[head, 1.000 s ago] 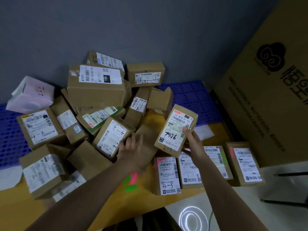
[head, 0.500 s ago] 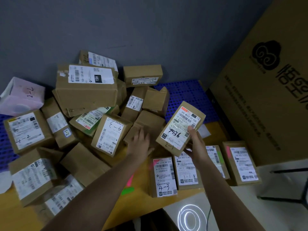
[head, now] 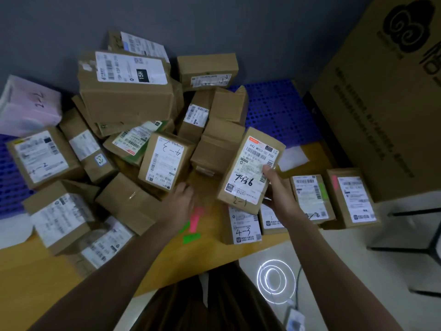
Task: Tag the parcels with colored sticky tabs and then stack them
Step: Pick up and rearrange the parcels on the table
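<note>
My right hand [head: 278, 194] grips a brown parcel [head: 250, 170] marked 7936 and 2-1, held tilted above the wooden table [head: 35, 283]. My left hand [head: 179, 201] hovers with relaxed fingers over pink and green sticky tabs [head: 194, 223] lying on the table. To the right lie tagged parcels in a row: one marked 4-3 [head: 243, 226], one with a green tab [head: 310, 197] and one with a pink tab [head: 350, 198]. A heap of several untagged parcels [head: 164, 158] fills the left and middle.
A large cardboard box [head: 381, 91] stands at the right. A pink packet [head: 28, 106] lies at the far left on a blue perforated mat [head: 274, 108]. Behind is a grey wall. A black stool frame [head: 417, 235] stands on the floor at the right.
My left hand has drawn back from the heap toward the sticky tabs. My right hand still holds the 7936 parcel, now shifted slightly right and nearer.
</note>
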